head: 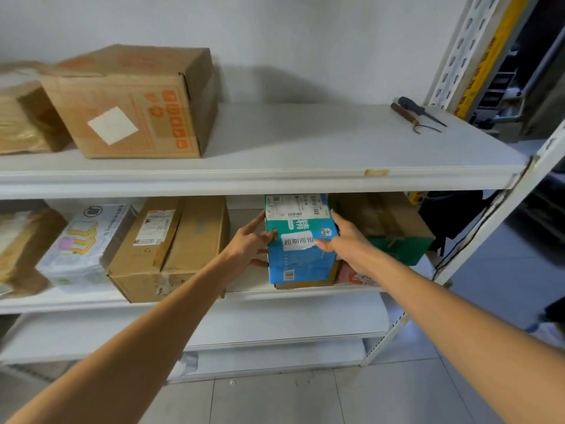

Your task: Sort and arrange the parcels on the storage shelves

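A blue parcel box (301, 258) with a white label and a shipping sticker stands upright on the middle shelf (189, 298), on top of a flat brown box (305, 284). My left hand (249, 244) grips its left side with the thumb on the front face. My right hand (344, 237) grips its right side, thumb across the white label. Left of it stands a brown carton (171, 249), with a gap between. To its right lies a brown and green box (388, 228) over a pink parcel (354, 276).
A white printed bag parcel (85, 243) and a tan wrapped parcel (24, 249) lie at the left of the middle shelf. The top shelf (305, 148) holds a large orange-printed carton (134, 102), a taped box (24, 117) and two hand tools (415, 113). Lower shelves and tiled floor lie below.
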Motion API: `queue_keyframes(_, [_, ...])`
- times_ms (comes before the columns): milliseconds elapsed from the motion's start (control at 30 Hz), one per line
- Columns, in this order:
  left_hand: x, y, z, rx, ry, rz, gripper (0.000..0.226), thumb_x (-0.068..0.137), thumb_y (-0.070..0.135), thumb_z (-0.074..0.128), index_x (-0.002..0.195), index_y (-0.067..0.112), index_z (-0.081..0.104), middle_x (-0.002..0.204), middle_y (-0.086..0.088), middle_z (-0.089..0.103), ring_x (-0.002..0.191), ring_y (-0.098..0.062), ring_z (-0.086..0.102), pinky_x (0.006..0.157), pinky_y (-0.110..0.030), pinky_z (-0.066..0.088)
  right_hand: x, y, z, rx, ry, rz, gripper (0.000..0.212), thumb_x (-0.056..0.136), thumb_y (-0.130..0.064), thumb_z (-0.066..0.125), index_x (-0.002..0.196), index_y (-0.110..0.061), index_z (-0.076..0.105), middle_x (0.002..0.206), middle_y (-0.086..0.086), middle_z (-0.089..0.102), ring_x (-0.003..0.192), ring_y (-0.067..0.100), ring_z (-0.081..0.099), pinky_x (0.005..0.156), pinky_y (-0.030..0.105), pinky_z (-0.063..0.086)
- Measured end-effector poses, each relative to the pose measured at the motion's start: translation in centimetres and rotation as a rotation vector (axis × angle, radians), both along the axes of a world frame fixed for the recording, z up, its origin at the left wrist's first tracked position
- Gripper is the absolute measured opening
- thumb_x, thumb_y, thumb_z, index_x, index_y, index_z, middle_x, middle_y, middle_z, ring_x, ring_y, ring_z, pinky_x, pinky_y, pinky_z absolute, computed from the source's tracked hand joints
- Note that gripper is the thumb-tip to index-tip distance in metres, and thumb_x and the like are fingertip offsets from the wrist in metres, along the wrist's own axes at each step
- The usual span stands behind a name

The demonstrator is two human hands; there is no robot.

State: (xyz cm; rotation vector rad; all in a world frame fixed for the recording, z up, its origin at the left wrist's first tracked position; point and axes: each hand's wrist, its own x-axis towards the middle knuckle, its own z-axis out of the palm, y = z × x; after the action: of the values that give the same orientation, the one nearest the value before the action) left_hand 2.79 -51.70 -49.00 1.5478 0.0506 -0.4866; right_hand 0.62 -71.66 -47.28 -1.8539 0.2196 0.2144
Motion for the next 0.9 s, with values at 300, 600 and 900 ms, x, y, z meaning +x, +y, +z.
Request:
queue_keyframes(300, [-1.7, 3.8, -0.4, -0.044, -0.03, -0.021, 0.064, 0.098, 0.009, 0.051, 0.15, 0.035, 0.025, 0.108, -0.008, 0.068, 0.1, -0.029, 0.067, 0.08, -0.052, 0.057, -2.5, 2.8, -0.2, -0.012, -0.006, -0.078, 0.073, 0.09, 0.001, 0.061, 0.15, -0.026, 0.029, 0.12, 0.003, 0.063, 0.107, 0.02, 0.061, 0.084, 0.046, 0.053])
queue_keyframes(600, [0.6, 9.9, -0.7, 0.005, -0.146, -0.348, 0.063, 0.096, 0.007, 0.053, 0.148, 0.036, 0.031, 0.114, -0.007, 0.069, 0.101, -0.026, 0.068, 0.084, -0.054, 0.056, -6.5, 9.7, -1.6, -0.022, -0.064, -0.28, 0.08, 0.081, 0.015, 0.064, 0.146, -0.022, 0.035, 0.121, 0.004, 0.063, 0.117, 0.023, 0.059, 0.097, 0.05, 0.05])
queue_keyframes(900, [-3.3, 8.0, -1.2, 0.015, -0.163, -0.714, 0.063, 0.096, 0.005, 0.054, 0.143, 0.042, 0.036, 0.113, 0.003, 0.069, 0.1, -0.021, 0.067, 0.075, -0.044, 0.06, -16.6, 11.8, -2.8, -0.006, -0.055, -0.605, 0.079, 0.082, 0.017, 0.062, 0.144, -0.019, 0.031, 0.117, 0.004, 0.062, 0.101, 0.013, 0.06, 0.059, 0.014, 0.054])
